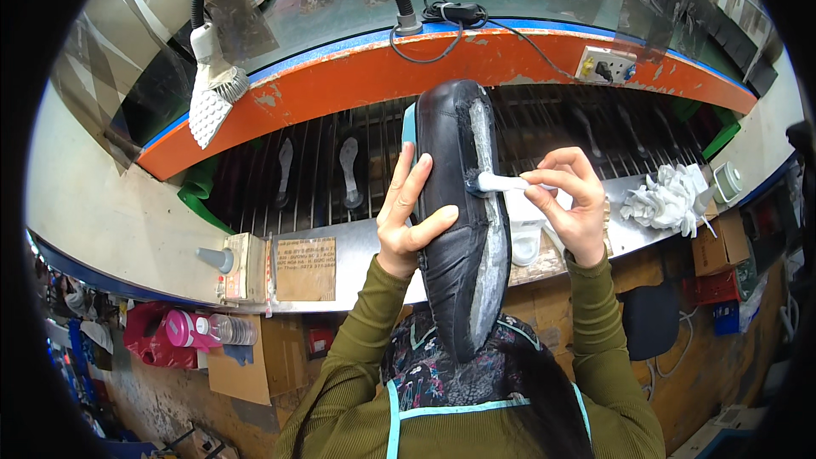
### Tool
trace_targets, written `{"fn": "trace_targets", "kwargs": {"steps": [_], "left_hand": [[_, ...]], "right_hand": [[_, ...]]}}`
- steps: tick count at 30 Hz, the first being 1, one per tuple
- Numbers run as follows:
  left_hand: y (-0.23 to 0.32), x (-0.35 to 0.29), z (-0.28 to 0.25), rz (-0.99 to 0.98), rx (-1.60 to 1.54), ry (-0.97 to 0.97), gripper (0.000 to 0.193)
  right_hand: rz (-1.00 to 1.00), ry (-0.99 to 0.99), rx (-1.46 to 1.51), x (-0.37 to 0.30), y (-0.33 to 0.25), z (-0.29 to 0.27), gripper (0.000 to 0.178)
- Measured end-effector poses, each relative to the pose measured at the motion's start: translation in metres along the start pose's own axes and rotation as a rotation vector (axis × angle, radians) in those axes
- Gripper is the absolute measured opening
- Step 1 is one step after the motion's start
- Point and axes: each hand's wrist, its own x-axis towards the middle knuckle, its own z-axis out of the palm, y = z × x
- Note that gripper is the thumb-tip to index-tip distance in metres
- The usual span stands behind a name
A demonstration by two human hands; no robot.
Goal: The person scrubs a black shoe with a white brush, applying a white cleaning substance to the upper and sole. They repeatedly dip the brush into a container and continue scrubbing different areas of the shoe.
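Note:
A black shoe upper (446, 204) stands lengthwise in front of me, with a pale grey band running along its right-hand edge. A light blue piece (409, 125) shows along its far left side. My left hand (404, 225) grips the upper from the left, its thumb across the black surface. Pinched between the fingers of my right hand (576, 212) is a small brush with a white handle (507, 183). Its dark tip meets the upper beside the grey band. A white container (525, 234) stands below the brush, partly hidden by my hand and the upper.
Behind is a rack of metal bars (314, 178) with pale sole-shaped pieces, below an orange beam (340, 89) with a socket (605, 65). A lamp (217, 89) hangs at left. On the ledge lie cardboard (306, 270) and a crumpled white bundle (667, 201).

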Motion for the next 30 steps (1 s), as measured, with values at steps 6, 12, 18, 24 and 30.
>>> {"fn": "trace_targets", "kwargs": {"steps": [6, 12, 18, 24, 30], "left_hand": [[-0.003, -0.001, -0.001, 0.023, 0.022, 0.004, 0.033], [-0.004, -0.002, 0.0, -0.002, 0.01, 0.022, 0.036], [-0.004, -0.005, 0.008, 0.006, 0.077, 0.054, 0.028], [0.004, -0.022, 0.025, -0.099, 0.24, 0.112, 0.023], [-0.001, -0.044, 0.037, -0.089, 0.41, 0.129, 0.025]], "right_hand": [[0.006, -0.028, -0.003, -0.007, -0.004, -0.002, 0.015], [0.005, -0.058, 0.026, -0.012, -0.006, -0.004, 0.015], [-0.015, -0.06, 0.138, -0.006, 0.0, -0.013, 0.017], [0.224, 0.098, 0.105, -0.036, 0.009, 0.005, 0.016], [0.558, 0.065, 0.359, -0.092, -0.011, -0.001, 0.015]]}}
